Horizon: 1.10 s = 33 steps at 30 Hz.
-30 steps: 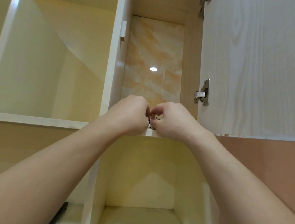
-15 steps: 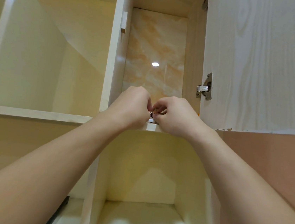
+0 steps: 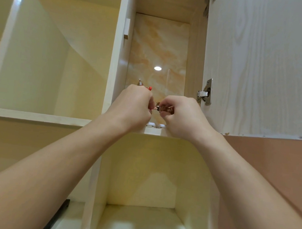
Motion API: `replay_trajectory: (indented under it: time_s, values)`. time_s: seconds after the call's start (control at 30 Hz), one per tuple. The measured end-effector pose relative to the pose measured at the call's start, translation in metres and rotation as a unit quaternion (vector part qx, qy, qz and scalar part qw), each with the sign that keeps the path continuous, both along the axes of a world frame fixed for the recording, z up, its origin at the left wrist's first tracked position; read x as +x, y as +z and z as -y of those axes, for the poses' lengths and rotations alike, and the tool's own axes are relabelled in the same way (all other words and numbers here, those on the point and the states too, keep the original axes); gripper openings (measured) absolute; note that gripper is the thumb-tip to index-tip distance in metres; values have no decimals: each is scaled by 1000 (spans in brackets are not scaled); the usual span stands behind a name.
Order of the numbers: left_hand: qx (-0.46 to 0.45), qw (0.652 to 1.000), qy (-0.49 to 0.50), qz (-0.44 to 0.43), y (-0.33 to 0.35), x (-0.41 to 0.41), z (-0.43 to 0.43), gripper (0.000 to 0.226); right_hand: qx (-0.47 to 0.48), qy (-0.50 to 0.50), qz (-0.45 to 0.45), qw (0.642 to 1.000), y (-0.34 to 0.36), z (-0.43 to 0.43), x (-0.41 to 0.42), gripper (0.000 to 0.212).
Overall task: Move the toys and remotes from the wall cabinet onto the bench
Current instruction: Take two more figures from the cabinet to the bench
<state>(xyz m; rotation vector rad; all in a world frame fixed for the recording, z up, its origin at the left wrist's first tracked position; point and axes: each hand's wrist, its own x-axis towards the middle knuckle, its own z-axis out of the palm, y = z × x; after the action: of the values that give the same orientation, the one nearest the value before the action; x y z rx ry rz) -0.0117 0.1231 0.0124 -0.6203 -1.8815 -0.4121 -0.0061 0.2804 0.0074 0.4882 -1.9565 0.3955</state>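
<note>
While the wall cabinet stands w/ its door open at right, left hand curls round a red & silver toy just above the shelf; right hand pinches a small brown toy beside it; two white items lie on the shelf below.

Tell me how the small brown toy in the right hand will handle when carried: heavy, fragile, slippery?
Probably light: the right hand holds the small brown toy with fingertips alone. Possibly fragile, since thin bits stick out of the grip. Being so small, it could slip from the pinch, so a fuller grip seems wise.
</note>
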Motion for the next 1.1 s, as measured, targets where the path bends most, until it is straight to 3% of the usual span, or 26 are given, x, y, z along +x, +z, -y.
replay_trajectory:
  time_s: [0.37, 0.83, 1.1]
  values:
    - [12, 998, -49, -26, -4, 22, 15, 14, 18, -7, -47, 999, 2, 8, 17, 15]
    - [-1, 987, -142, -69, -28, 42, 40, 13, -27, -25, -76, 996, -24, 21, 55, 19]
    - [-23, 983, -163, -79, -48, 57, 42, 11, -46, 19, -84, 995, -51, 20, 75, 19]
